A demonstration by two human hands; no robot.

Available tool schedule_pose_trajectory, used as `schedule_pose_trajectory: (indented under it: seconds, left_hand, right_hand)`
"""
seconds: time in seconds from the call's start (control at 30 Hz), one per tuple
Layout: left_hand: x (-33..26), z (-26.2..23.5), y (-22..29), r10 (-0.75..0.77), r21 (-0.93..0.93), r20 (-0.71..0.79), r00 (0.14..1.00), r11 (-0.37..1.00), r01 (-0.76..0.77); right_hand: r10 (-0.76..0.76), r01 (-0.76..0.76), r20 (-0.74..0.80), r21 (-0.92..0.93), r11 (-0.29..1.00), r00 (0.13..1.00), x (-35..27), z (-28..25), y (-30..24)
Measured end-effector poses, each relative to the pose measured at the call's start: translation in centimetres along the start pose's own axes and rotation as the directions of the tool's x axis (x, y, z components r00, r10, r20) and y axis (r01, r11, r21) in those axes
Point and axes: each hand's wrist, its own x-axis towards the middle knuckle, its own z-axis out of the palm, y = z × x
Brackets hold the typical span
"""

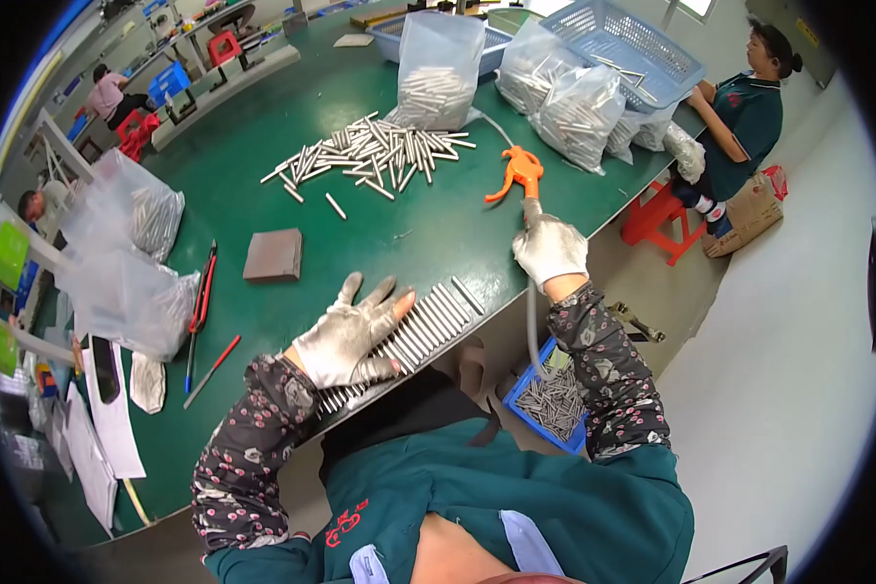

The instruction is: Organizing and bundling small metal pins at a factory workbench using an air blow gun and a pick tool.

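My left hand (pixel 346 336), in a whitish work glove with some fingertips bare, lies with fingers spread over a row of metal pins (pixel 428 326). The pins lie side by side along the table's near edge, and the hand hides part of the row. My right hand (pixel 552 248), also gloved, is closed round the lower end of an orange air blow gun (pixel 524 170), where a grey hose (pixel 532 331) hangs down over the edge. Farther back, a loose heap of similar pins (pixel 370 151) covers part of the green table (pixel 360 229).
Plastic bags of pins (pixel 579 117) and blue baskets (pixel 633 49) stand at the back. More bags (pixel 131 292), pliers (pixel 202 292) and a brown block (pixel 273 255) are leftward. A blue bin of pins (pixel 552 399) sits below right. A co-worker (pixel 754 112) sits at the far right.
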Motion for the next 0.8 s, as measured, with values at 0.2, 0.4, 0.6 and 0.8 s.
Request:
schedule_pose_trajectory:
  seconds: [0.2,0.4,0.6,0.8]
  left_hand:
    - [0.0,-0.6,0.1,-0.028,-0.013,-0.033,0.999,1.0,0.028]
    - [1.4,-3.2,-1.6,-0.204,0.123,-0.245,0.948,0.963,0.239]
    - [4.2,-5.2,-6.6,-0.571,0.104,-0.414,0.708,0.744,0.661]
    - [7.7,-5.8,-8.4,-0.778,-0.002,-0.307,0.549,0.577,0.817]
  right_hand:
    - [-0.103,0.072,-0.199,-0.16,0.984,0.975,4.4,-0.2,5.4]
    - [-0.237,0.142,-0.373,-0.266,0.953,0.897,4.7,-1.0,5.1]
    - [-0.518,0.544,-0.196,0.11,0.832,0.832,-3.7,-0.8,-1.9]
    - [-0.569,0.578,-0.108,0.215,0.787,0.815,-3.6,-0.4,-3.7]
